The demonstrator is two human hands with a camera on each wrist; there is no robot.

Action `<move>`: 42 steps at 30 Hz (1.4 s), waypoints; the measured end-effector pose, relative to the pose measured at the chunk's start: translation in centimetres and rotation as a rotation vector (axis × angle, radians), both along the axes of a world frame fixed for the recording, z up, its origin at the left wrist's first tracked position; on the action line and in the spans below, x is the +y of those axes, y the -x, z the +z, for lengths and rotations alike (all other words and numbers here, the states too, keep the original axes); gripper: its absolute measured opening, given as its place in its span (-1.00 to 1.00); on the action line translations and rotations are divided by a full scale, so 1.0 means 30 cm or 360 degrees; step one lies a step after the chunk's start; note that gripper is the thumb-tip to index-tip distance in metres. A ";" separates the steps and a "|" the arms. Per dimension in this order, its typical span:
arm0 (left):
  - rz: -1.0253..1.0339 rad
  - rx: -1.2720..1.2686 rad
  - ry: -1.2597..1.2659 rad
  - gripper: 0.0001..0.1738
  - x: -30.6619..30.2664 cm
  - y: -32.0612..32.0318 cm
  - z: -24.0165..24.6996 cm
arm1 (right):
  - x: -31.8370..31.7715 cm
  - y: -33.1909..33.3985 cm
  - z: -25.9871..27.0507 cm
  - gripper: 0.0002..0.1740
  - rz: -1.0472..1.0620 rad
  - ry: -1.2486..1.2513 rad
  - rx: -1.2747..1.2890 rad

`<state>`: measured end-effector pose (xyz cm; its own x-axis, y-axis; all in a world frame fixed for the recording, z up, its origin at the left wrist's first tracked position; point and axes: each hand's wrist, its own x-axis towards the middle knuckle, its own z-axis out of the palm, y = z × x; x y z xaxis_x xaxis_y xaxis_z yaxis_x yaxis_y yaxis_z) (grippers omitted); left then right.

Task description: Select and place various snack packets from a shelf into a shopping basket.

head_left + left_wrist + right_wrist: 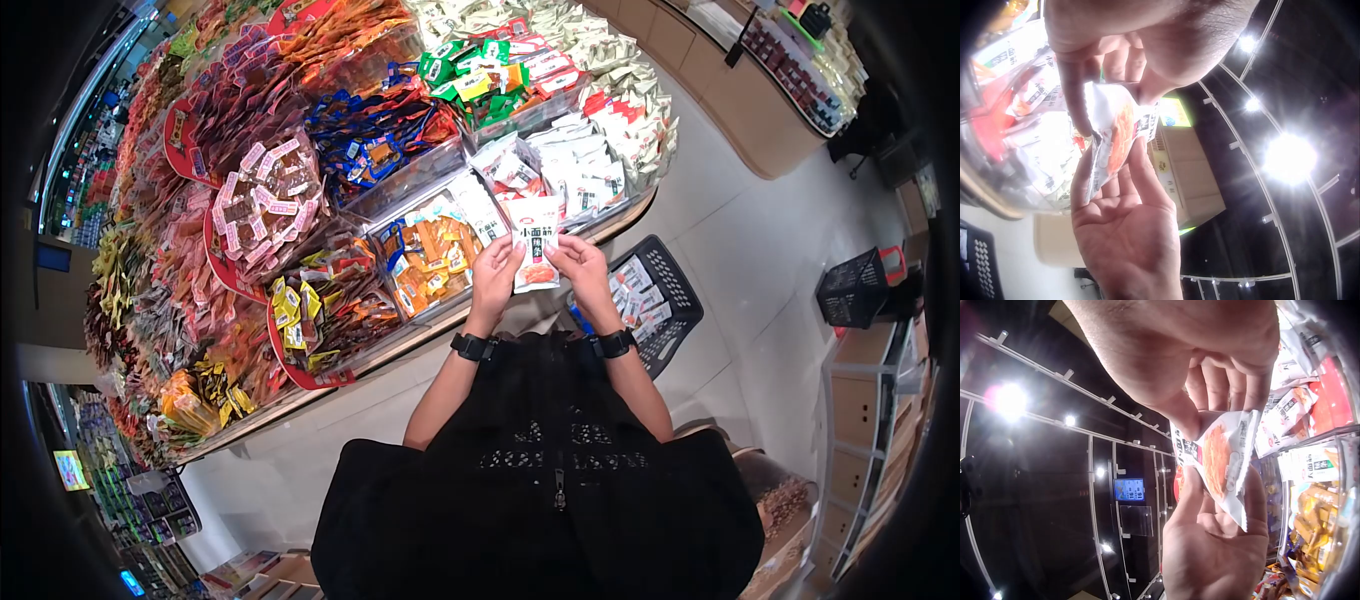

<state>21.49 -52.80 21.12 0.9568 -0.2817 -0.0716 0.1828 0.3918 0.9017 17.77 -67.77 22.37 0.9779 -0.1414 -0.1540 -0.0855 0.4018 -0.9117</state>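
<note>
A white snack packet (537,245) with dark lettering and an orange food picture is stretched between both hands over the display's front edge. My left hand (496,272) pinches its left side, thumb on the printed face. On the opposite side my right hand (584,268) grips the packet, its thumb also on the front. Seen from the right wrist, the packet (1219,456) faces the camera with its crimped end near the fingers, and looks sealed there. Similar white packets (580,165) fill the bin just beyond the hands.
A dark shopping basket (682,290) holding several white packets stands at the right of the display. Clear-walled bins of orange packets (430,250) and blue packets (375,140) lie left of the hands. Another basket (850,292) is farther right, by wooden shelving (865,400).
</note>
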 end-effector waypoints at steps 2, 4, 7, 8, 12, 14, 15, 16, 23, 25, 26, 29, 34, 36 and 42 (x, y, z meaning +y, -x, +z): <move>0.0002 0.0010 0.0004 -0.61 0.002 0.007 0.018 | 0.004 0.000 -0.001 -0.69 0.0015 -0.0009 -0.0022; 0.0012 0.0019 0.0006 -0.61 0.010 0.012 0.023 | 0.010 0.001 0.001 -0.69 0.0027 -0.0012 -0.0010; 0.0038 0.0037 0.0010 -0.61 0.019 0.004 0.011 | 0.015 -0.003 0.003 -0.69 0.0044 -0.0043 0.0001; 0.0011 0.0057 -0.0004 -0.61 0.025 0.001 0.004 | 0.016 -0.002 0.003 -0.70 0.0050 -0.0073 0.0012; 0.0194 -0.0217 -0.0404 -0.57 0.039 0.021 0.010 | 0.028 -0.005 0.004 -0.71 -0.0053 0.0090 0.0015; 0.0094 -0.0238 -0.0346 -0.53 0.039 0.028 0.023 | 0.038 -0.012 0.002 -0.72 -0.0166 0.0311 -0.0106; -0.0008 -0.0259 -0.0287 -0.50 0.040 0.033 0.029 | 0.042 -0.010 0.003 -0.72 -0.0166 0.0311 -0.0103; -0.0049 -0.0224 -0.0303 -0.47 0.041 0.039 0.044 | 0.052 -0.007 0.041 -0.73 -0.0119 0.0507 -0.0209; -0.0169 -0.0038 0.0269 -0.51 0.048 0.031 0.008 | 0.089 0.010 0.088 -0.79 -0.0009 0.1051 -0.0560; -0.0216 0.0055 0.0395 -0.52 0.054 0.027 0.023 | 0.085 0.012 0.088 -0.78 -0.0182 0.0780 -0.0433; -0.0263 0.0161 0.0523 -0.53 0.063 0.038 0.027 | 0.083 0.001 0.055 -0.75 -0.0288 0.0593 -0.0395; -0.0325 0.0172 0.0480 -0.51 0.068 0.047 0.053 | 0.062 0.011 0.049 -0.73 -0.0146 0.0490 -0.0171; -0.0303 0.0188 0.0455 -0.50 0.070 0.046 0.059 | 0.070 0.012 0.056 -0.75 -0.0204 0.0349 -0.0219; -0.0276 0.0203 0.0456 -0.49 0.071 0.050 0.064 | 0.075 0.019 0.053 -0.75 -0.0214 0.0318 -0.0221; -0.0323 0.0159 0.0448 -0.49 0.087 0.047 0.056 | 0.082 0.024 0.038 -0.78 -0.0209 0.0297 -0.0214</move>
<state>20.09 -50.19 22.80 0.8716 -0.4872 -0.0547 0.3642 0.5688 0.7375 17.04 -65.30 23.52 0.9591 -0.2824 0.0168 0.0834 0.2254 -0.9707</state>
